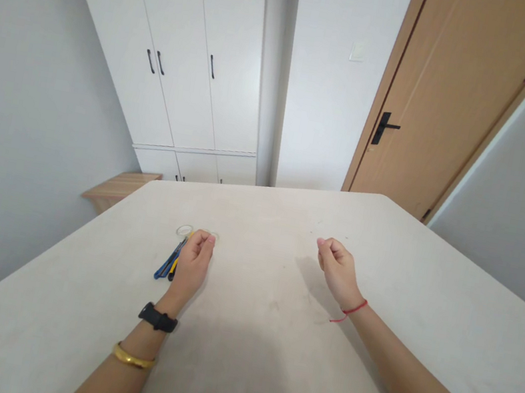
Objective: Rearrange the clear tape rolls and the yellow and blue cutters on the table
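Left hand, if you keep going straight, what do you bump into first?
Probably the little clear ring just past the left hand. It's partly hidden, so I can't tell whether the fingers are already touching it.

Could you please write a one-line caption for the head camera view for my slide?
Head view: left hand beside blue-and-yellow tools on a pale table, right hand curled apart.

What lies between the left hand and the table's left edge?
Head view: slim blue-and-yellow tools, perhaps utility knives, beside the left hand.
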A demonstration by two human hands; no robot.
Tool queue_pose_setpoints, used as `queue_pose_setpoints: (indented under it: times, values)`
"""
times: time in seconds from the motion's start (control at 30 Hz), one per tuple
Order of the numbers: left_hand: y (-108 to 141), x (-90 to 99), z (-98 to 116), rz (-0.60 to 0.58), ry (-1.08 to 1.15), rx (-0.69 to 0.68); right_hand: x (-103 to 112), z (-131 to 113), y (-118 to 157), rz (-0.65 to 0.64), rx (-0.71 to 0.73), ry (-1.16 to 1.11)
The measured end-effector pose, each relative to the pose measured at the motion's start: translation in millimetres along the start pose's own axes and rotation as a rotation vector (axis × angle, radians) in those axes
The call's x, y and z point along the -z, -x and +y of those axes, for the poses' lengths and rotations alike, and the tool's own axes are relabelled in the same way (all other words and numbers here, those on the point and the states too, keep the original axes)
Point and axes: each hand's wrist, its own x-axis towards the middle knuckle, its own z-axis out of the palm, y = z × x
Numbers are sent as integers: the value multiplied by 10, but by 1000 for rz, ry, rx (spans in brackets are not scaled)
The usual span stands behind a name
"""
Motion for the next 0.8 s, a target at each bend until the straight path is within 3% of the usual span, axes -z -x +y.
queue_pose_setpoints:
  times: [0.8]
  values:
    - [19, -29, 63, -25, 9, 22, 44, 21, 90, -20, -39, 2]
